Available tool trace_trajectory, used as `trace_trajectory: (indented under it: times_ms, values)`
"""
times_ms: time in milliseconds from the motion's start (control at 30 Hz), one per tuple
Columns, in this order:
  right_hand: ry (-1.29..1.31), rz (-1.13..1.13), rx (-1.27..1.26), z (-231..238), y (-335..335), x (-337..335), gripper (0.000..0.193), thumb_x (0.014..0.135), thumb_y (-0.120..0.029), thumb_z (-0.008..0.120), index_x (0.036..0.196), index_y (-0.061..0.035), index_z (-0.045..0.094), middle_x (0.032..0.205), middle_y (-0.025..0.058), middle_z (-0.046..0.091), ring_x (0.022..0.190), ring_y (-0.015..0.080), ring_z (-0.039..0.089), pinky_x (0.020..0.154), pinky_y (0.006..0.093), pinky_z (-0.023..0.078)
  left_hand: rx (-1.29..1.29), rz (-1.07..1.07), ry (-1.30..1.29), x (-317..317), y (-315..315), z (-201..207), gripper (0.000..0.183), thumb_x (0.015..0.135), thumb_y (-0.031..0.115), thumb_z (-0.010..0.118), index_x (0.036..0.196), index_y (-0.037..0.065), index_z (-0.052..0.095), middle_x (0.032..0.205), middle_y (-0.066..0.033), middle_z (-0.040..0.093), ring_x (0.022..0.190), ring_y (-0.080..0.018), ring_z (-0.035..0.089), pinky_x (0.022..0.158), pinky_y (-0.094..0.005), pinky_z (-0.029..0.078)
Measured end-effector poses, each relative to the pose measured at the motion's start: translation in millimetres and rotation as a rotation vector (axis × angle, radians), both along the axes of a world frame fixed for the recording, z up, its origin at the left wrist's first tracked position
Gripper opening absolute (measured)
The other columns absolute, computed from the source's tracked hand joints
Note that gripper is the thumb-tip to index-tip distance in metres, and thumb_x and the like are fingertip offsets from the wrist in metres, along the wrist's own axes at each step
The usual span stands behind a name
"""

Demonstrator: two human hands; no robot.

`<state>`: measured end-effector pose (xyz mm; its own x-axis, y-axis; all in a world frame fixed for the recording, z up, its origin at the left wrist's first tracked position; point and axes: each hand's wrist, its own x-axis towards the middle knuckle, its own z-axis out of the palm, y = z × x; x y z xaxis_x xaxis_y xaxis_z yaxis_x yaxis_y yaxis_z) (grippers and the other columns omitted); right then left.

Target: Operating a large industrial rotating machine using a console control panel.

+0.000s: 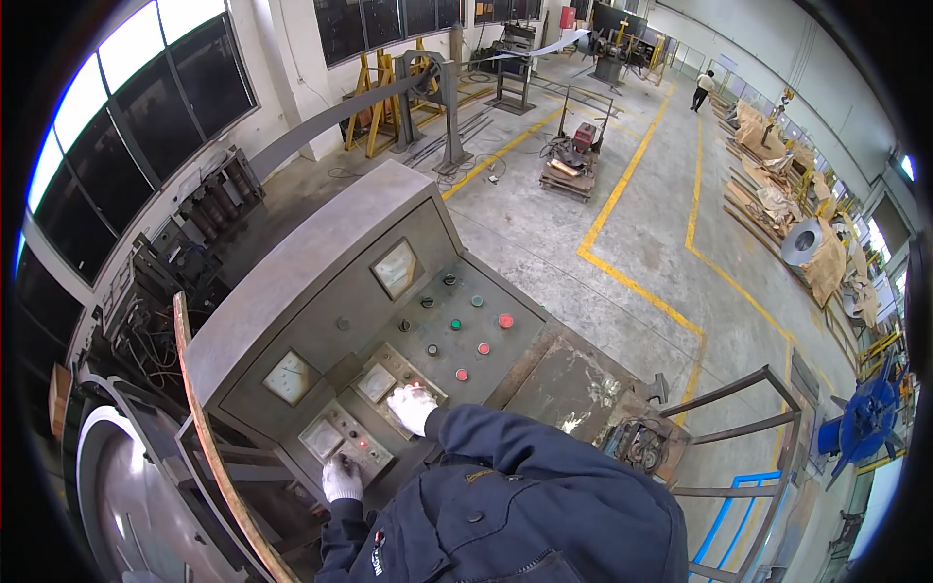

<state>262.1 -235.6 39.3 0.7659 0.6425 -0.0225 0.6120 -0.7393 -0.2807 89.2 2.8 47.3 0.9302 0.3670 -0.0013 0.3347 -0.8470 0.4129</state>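
Both dark blue sleeves (515, 428) reached toward a grey console (321, 253), where two small metered boxes sat side by side at a slant on its sloping face. The left hand (343, 480), in a white glove, was at the lower edge of the left box (340, 435), fingers bent near a dark knob, just beside a lit red lamp (362, 444); I could not tell whether they pinched the knob. The right hand (412, 410), also gloved in white, lay over the right-hand box (389, 374) and covered part of its face, fingers curled, with red showing at their tips; whether they gripped anything I could not tell. Past that hand were a green button (455, 325) and a red mushroom button (505, 321). Two gauges, one upper (396, 269) and one lower (288, 377), faced out from the console's raised panel
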Motion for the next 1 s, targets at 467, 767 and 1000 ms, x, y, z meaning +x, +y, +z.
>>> trace_trajectory:
  times_ms: [467, 767, 1000]
  values:
    - [-0.033, 0.144, 0.174, -17, -1, 7, 0.027, 0.103, -0.02, 0.053, 0.107, 0.0013, 0.07, 0.11, 0.021, 0.068, 0.107, 0.0368, 0.066, 0.094, 0.0474, 0.054, -0.004, 0.077, 0.048, 2, 3, -7, 0.03, 0.089, 0.029, 0.078, 0.109, 0.007, 0.073, 0.106, -0.0175, 0.074, 0.101, -0.0374, 0.072, 0.09, -0.0498, 0.057]
    - [-0.106, 0.3, 0.12, -10, -6, 10, 0.024, 0.098, -0.018, 0.058, 0.11, -0.0042, 0.072, 0.113, 0.0158, 0.069, 0.11, 0.0326, 0.065, 0.097, 0.045, 0.053, -0.002, 0.099, 0.034, 2, 3, -8, 0.031, 0.088, 0.031, 0.08, 0.107, 0.007, 0.073, 0.102, -0.0161, 0.075, 0.1, -0.0369, 0.072, 0.089, -0.0493, 0.057]
    - [-0.146, 0.377, 0.134, -12, -10, 11, 0.023, 0.096, -0.016, 0.059, 0.113, -0.006, 0.073, 0.116, 0.0149, 0.068, 0.115, 0.0325, 0.064, 0.101, 0.0445, 0.052, 0.01, 0.081, -0.057, 1, 5, -17, 0.029, 0.087, 0.03, 0.08, 0.101, 0.006, 0.072, 0.095, -0.0168, 0.074, 0.091, -0.0373, 0.073, 0.082, -0.048, 0.058]
